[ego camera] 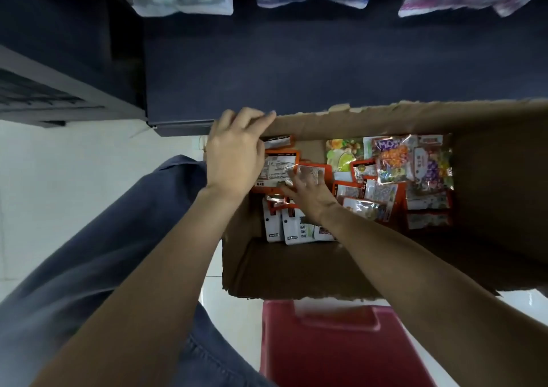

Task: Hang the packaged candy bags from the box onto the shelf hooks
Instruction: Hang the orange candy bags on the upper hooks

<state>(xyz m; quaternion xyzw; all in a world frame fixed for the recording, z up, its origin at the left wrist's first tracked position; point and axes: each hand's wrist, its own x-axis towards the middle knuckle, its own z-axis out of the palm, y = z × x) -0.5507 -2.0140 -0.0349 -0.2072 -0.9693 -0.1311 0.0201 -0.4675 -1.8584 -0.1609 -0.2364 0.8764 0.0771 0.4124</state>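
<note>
Left hand [234, 161] fingers curled over cardboard box [370, 119] rim. Right hand [308, 190] inside box, fingers spread flat on orange candy bags [278, 167] at box bottom.

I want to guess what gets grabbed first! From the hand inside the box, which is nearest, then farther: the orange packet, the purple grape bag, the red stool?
1. Orange packet, under the right hand.
2. Purple grape bag, box's right side.
3. Red stool, outside the box.
</note>
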